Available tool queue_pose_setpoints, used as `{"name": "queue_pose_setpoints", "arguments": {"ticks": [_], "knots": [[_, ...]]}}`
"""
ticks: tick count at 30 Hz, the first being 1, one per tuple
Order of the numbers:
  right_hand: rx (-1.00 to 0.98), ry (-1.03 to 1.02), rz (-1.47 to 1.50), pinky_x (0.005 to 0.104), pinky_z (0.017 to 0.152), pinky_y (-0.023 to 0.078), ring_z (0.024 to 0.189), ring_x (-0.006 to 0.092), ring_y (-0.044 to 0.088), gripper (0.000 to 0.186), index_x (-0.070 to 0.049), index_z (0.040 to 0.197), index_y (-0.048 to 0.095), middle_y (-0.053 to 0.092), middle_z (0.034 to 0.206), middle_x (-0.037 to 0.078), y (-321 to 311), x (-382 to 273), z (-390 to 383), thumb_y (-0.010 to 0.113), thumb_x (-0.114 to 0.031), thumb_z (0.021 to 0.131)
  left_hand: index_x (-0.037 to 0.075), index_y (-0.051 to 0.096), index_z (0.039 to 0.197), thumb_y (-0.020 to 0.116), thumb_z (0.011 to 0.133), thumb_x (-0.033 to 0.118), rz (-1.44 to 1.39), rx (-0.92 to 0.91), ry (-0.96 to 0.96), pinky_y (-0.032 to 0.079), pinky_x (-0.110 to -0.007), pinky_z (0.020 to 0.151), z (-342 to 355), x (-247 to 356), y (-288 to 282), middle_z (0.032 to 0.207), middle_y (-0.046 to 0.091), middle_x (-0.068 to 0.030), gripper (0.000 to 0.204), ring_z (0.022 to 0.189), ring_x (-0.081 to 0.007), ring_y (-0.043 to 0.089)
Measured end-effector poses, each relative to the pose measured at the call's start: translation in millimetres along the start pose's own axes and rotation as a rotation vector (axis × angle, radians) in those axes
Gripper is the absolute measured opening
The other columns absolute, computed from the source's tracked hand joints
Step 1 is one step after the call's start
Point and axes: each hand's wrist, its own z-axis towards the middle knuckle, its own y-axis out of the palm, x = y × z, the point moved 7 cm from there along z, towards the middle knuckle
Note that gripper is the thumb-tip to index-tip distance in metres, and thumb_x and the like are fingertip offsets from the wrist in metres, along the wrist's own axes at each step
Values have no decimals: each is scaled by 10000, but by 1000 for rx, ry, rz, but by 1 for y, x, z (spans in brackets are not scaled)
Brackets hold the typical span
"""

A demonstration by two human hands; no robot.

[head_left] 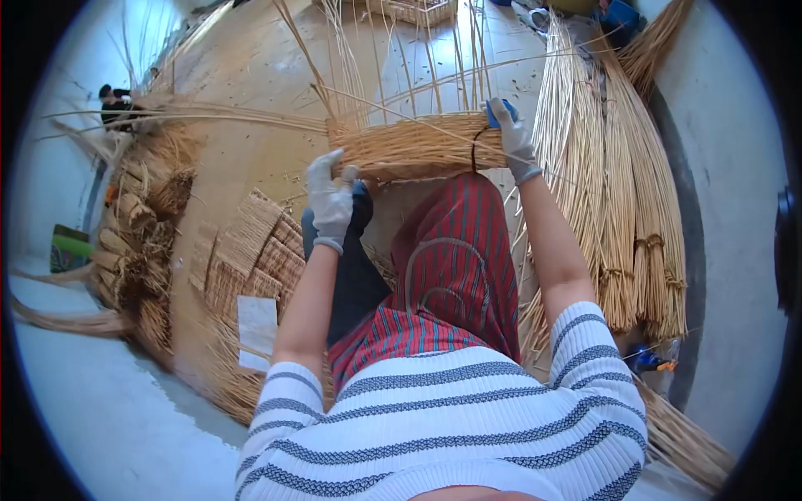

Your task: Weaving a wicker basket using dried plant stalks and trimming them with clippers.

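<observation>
A partly woven wicker basket (pixel 418 148) lies across in front of me, above my knees, with long loose canes standing up from its far side. White gloves cover both my hands. My left hand (pixel 329 203) grips the basket's near left corner between thumb and fingers. At the right end, my right hand (pixel 516 144) is closed around the edge. Beside its fingertips shows a small blue object (pixel 501 112), too hidden to name. A dark band (pixel 475 152) loops round the basket near that hand.
Long cane bundles (pixel 597 184) lie along the right wall. Short tied bundles (pixel 138 225) are stacked at the left. Flat woven panels (pixel 251 242) and a white sheet (pixel 257 332) rest on the floor to my left. Another woven piece (pixel 422 12) sits at the far edge.
</observation>
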Motion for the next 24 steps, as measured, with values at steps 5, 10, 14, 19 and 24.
{"name": "queue_pose_setpoints", "arguments": {"ticks": [5, 10, 14, 19, 24], "knots": [[172, -258, -157, 281, 832, 512, 880, 116, 627, 576, -25, 1157, 727, 708, 966, 58, -13, -53, -56, 750, -555, 932, 185, 610, 1453, 804, 850, 92, 151, -247, -115, 487, -393, 1053, 6, 19, -3, 1149, 668, -170, 640, 1153, -349, 634], [-258, -280, -303, 342, 857, 575, 969, 179, 712, 215, -62, 1127, 714, 742, 1078, 90, -25, -84, -198, 766, -61, 918, 275, 659, 1378, 780, 900, 228, 534, -397, -226, 543, -481, 925, 13, 19, -5, 1174, 691, -145, 496, 1047, -383, 699], [-925, -143, -795, 471, 933, 548, 1039, 318, 691, 250, -141, 1058, 743, 728, 1073, 76, -8, -67, -319, 745, -315, 879, 209, 667, 1365, 753, 922, 207, 492, -379, -55, 526, -439, 1026, 32, 10, 3, 1295, 707, -142, 451, 1170, -362, 673], [-498, -250, -344, 452, 985, 511, 1069, 332, 675, 301, -104, 1087, 736, 726, 1100, 89, -48, -67, -335, 740, -351, 915, 76, 633, 1426, 631, 913, -132, 43, -503, -274, 507, -316, 1068, 75, -48, 23, 1413, 668, -95, 554, 1249, -197, 643], [99, 407, -274, 427, 917, 558, 985, 315, 722, 279, -79, 1102, 762, 752, 990, 150, -162, 76, -324, 650, -316, 1007, 61, 546, 1513, 502, 937, -184, 2, -640, -272, 529, -295, 1009, 107, -58, 21, 1487, 600, -103, 627, 1239, -183, 632]]}}
